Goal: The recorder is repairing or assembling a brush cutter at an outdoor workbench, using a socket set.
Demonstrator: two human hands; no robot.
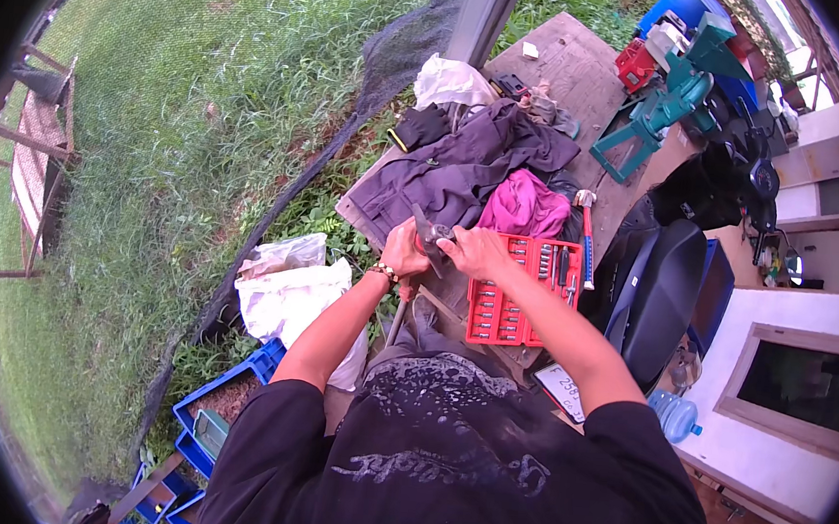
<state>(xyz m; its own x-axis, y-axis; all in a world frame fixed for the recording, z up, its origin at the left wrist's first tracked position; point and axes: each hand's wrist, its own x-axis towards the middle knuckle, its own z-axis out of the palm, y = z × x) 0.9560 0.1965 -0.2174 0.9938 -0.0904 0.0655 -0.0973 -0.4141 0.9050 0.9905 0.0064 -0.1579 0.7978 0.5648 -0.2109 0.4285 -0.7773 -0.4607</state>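
In front of my body, above the near end of the wooden table, my two hands meet at a long, flat grey metal blade [420, 219] with a round dark hub. My left hand [403, 251] is closed around an orange-red part under the blade. The fingers of my right hand [479, 255] are curled against the blade's hub side, thumb forward. Below the left wrist a slim pole [397, 321] runs down toward me; whether it joins the blade is hidden. Right beside my right forearm lies an opened red socket set case [494, 312] with rows of sockets and small drivers.
Dark clothing [436, 183] and a pink cloth [526, 203] lie on the wooden table [575, 65], beyond my hands. A hammer [588, 248] rests right of the case. Further right stand a black motorbike [669, 287] and a green machine [670, 106]. White sacks [294, 296] and blue crates [222, 394] sit left.
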